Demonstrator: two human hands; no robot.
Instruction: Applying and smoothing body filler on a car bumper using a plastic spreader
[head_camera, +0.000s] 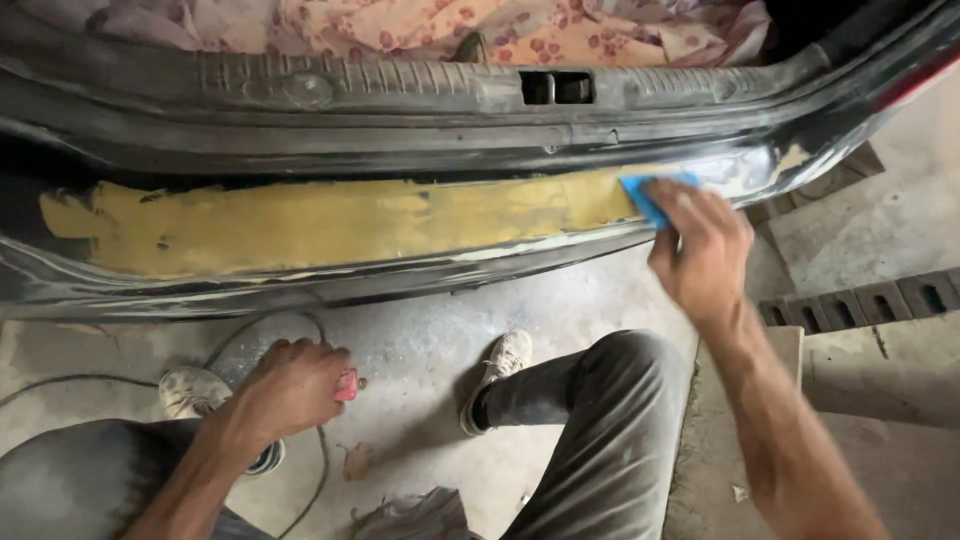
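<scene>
A black car rear bumper (300, 285) spans the view, with a long yellow patch of body filler (330, 222) along it. My right hand (700, 250) presses a small blue pad (648, 195) against the right end of the filler patch. My left hand (290, 385) rests low near the floor, closed around a small red object (346, 385) that is mostly hidden by the fingers. I am crouched, with my knees and worn shoes showing below the bumper.
The open boot above holds pink floral cloth (480, 25). A thin cable (320, 470) loops on the dusty concrete floor. Concrete blocks with holes (870, 300) lie at the right. A crumpled rag (420, 515) sits near my feet.
</scene>
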